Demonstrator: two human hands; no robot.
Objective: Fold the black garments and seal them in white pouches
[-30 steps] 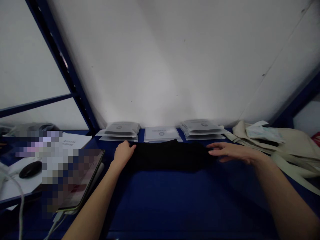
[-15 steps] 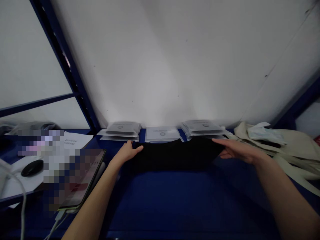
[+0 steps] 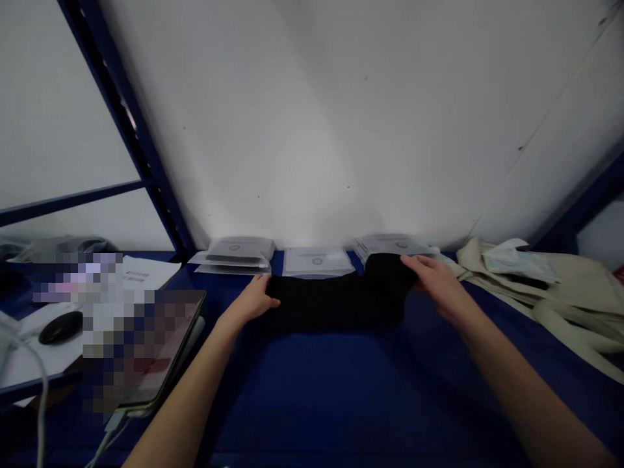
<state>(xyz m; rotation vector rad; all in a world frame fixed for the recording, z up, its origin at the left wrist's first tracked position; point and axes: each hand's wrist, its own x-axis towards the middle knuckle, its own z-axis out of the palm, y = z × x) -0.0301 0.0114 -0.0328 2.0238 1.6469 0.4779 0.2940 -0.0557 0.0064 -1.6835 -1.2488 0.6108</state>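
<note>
A piece of black cloth (image 3: 331,304) stretches between my two hands over the blue table (image 3: 331,403); its exact kind cannot be made out. My left hand (image 3: 254,299) grips its left end, thumb on the near side. At the right end, my right hand (image 3: 429,279) pinches the upper corner, and that end is raised and bunched. Just behind the cloth lie flat plastic-packed items: a left stack (image 3: 236,253), a middle packet (image 3: 318,260) and a right stack (image 3: 394,246), each with a small round mark.
To the left are a phone or tablet (image 3: 163,364) with a white cable (image 3: 113,426), a black computer mouse (image 3: 62,327) and paper sheets (image 3: 141,276). A beige cloth bag (image 3: 575,279) lies at the right. A white wall (image 3: 322,130) rises behind the table.
My right hand has moved left and slightly up with its end of the cloth, which now lifts and folds inward. My left hand has barely shifted.
</note>
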